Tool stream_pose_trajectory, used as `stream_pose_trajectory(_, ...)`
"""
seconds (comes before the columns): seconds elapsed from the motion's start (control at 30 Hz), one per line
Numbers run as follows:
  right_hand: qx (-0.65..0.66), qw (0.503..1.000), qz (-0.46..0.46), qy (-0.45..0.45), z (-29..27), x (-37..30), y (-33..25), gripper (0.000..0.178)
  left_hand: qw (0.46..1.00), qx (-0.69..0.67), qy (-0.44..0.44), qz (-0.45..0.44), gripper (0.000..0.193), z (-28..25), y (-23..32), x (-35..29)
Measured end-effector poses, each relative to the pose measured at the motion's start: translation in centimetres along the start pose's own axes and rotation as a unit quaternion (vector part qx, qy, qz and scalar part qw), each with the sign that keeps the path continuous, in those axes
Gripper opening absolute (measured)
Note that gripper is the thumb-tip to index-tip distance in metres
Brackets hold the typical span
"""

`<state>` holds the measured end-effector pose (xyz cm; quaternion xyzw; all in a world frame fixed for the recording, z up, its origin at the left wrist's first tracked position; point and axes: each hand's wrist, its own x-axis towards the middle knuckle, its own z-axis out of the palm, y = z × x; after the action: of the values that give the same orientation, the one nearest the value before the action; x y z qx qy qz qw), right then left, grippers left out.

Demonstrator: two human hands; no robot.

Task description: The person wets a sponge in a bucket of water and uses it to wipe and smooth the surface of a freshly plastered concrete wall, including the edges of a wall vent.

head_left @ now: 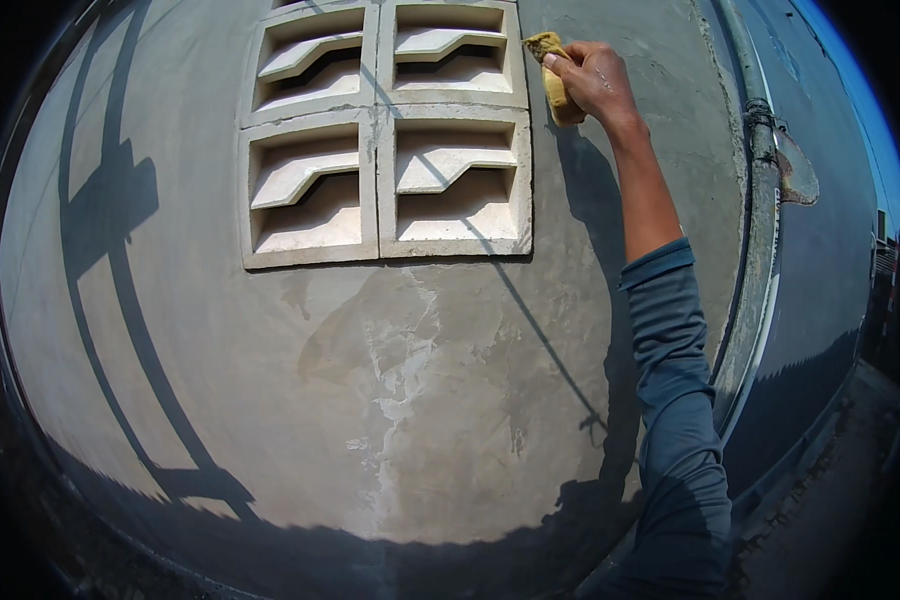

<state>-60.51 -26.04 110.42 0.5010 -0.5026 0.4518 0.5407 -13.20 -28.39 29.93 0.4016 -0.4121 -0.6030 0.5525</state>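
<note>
My right hand [598, 82] is raised to the upper right, its fingers closed round a yellow sponge [558, 92]. The sponge is worn and darker at its top end. It is held against or very near the grey plastered wall [570, 300], just right of the pale concrete vent blocks [380, 185]; whether it touches the wall I cannot tell for sure. A rolled-up blue-grey sleeve [670, 340] covers most of that arm. My left hand does not appear.
Right of my arm a grey pipe [763, 200] runs up the wall, with a rough flat piece [797, 170] beside it. Below the vent blocks, a whitish patchy streak [395, 380] marks the plaster. Long shadows fall at left. A walkway [820, 500] lies at lower right.
</note>
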Motion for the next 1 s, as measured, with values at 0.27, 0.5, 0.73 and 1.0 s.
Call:
stream_pose_trajectory(0.27, -0.1, 0.989, -0.108, 0.015, 5.6, -2.1, 0.5, 0.027, 0.998, 0.029, 0.021, 0.042, 0.064, -2.7, -2.0, -4.1)
stream_pose_trajectory(0.5, 0.005, 0.971, -0.013, -0.239, -0.7, -15.4, -2.7, 0.026, 1.0, 0.022, 0.006, 0.001, 0.074, -1.6, -1.9, -3.7)
stream_pose_trajectory(0.73, -0.025, 0.99, -0.135, 0.039, 3.7, -6.9, 1.8, 0.028, 1.0, 0.007, 0.003, -0.023, 0.076, -1.0, -1.4, -3.7)
stream_pose_trajectory(1.0, 0.035, 0.974, -0.035, -0.223, 2.0, -24.2, -3.2, 0.012, 0.999, -0.012, 0.028, -0.041, 0.078, -2.5, -2.2, -4.3)
